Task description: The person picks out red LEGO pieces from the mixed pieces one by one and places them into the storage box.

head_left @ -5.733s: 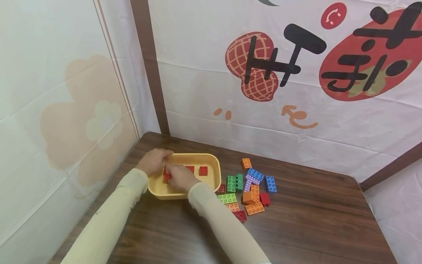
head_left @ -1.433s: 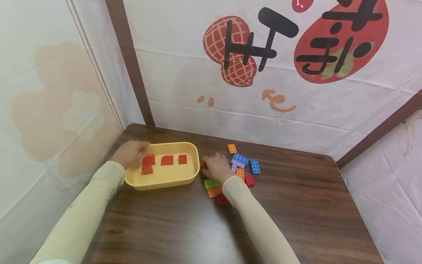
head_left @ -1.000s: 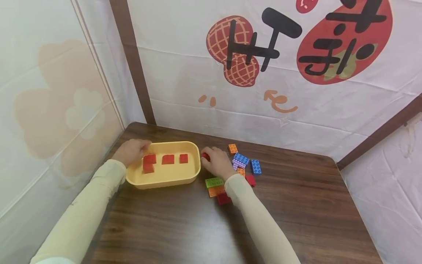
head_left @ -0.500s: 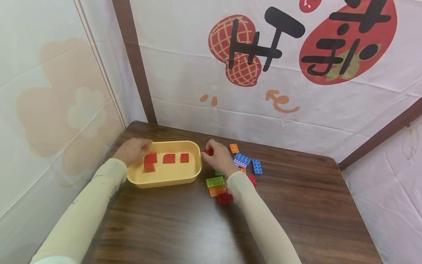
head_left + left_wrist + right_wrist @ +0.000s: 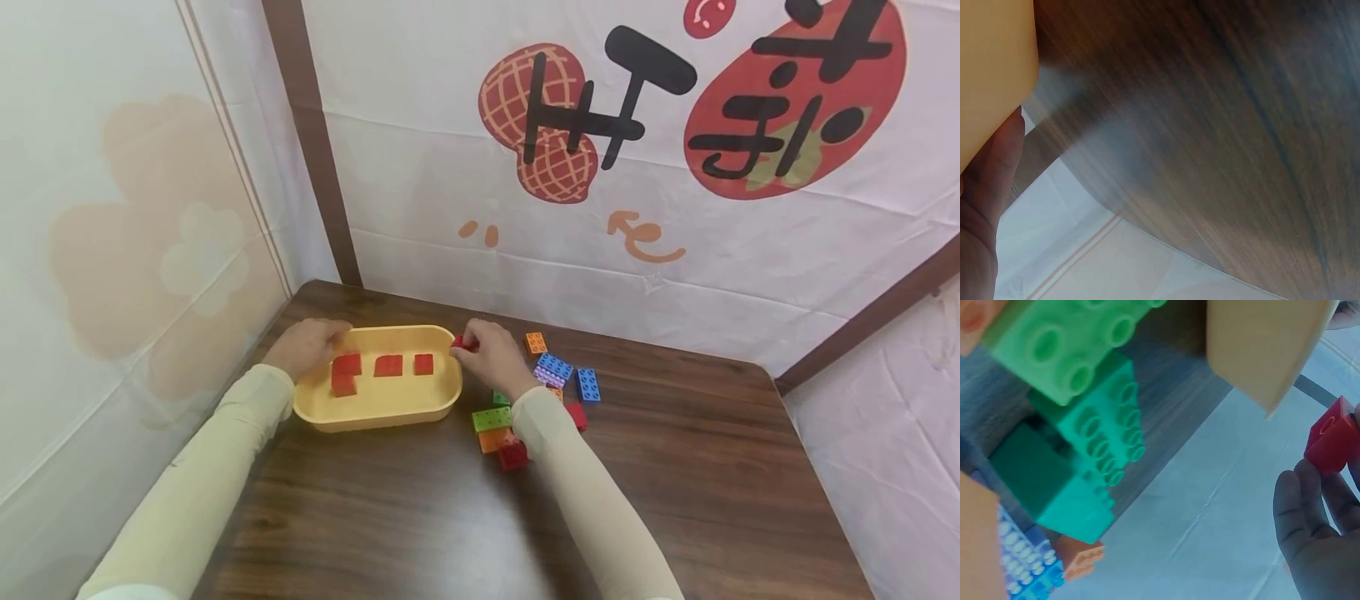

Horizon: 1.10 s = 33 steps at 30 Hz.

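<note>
In the head view my left hand (image 5: 306,347) grips the far left rim of a yellow plastic bin (image 5: 382,414). The left wrist view has a finger or thumb (image 5: 1002,164) against the bin's outer wall (image 5: 994,69). Several red toy bricks (image 5: 388,366) lie inside the bin. Another red brick (image 5: 1333,439) is pinched between the thumb and fingers of my right hand (image 5: 491,354), raised at the bin's right rim. Close to that hand lie loose bricks: light green (image 5: 491,419), dark green (image 5: 1094,425), orange (image 5: 492,440) and red (image 5: 513,456).
Farther right on the dark wooden table (image 5: 675,467) are blue bricks (image 5: 588,385), a lilac brick (image 5: 550,377), an orange brick (image 5: 536,342) and a red brick (image 5: 577,416). Printed cloth walls (image 5: 420,167) stand behind and to the left of the table.
My right hand left the bin, picked up a red brick from the pile and lifted it to the bin's right rim. My left hand stays on the bin; the head view shifted.
</note>
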Motion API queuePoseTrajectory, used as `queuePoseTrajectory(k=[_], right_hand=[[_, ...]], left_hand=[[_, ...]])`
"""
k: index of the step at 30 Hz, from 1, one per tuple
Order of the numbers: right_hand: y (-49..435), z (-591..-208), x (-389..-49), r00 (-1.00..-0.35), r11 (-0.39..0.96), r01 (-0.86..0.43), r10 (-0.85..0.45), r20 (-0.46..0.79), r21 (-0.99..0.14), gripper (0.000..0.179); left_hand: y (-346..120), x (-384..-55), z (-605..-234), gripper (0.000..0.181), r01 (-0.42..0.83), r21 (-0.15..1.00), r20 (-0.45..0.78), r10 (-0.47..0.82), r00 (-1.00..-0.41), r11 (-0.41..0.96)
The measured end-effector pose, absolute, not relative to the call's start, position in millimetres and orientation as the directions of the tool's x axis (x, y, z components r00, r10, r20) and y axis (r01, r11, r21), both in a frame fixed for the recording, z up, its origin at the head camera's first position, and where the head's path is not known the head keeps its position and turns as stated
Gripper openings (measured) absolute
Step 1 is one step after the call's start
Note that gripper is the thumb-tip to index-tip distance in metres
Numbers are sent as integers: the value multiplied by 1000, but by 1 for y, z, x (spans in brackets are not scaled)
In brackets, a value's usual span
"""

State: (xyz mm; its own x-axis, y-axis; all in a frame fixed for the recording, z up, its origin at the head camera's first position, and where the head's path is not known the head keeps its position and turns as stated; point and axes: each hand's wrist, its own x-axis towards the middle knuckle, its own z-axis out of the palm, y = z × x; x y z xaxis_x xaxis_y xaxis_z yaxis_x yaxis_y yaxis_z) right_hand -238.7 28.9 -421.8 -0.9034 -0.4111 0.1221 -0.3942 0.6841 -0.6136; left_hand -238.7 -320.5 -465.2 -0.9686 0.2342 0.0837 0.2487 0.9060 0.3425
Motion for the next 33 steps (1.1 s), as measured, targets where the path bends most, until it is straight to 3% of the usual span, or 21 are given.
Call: queuePoseTrajectory(k=[6,12,15,27,33], right_hand=[[14,-418,-239,-867,673,-462,-480,134,-578,20],[-4,-417,-233,-804,688,-573,-577,144,-445,42],[-14,-416,-230,-782,693,-605,-611,125,-392,44],[-53,-424,-223,-674,631,-733,-725,141,-255,38],[-69,-431,-220,-631,592,-767,-766,122,-248,34]], left_hand=[[-321,-239,-469,39,248,349,91,230,-969,904],[-324,-238,-473,36,256,358,102,235,-967,898],[-325,-239,-473,35,263,360,109,239,-965,895],[-326,-240,-470,39,268,351,91,252,-963,897],[-326,-240,-471,42,248,348,78,235,-969,904]])
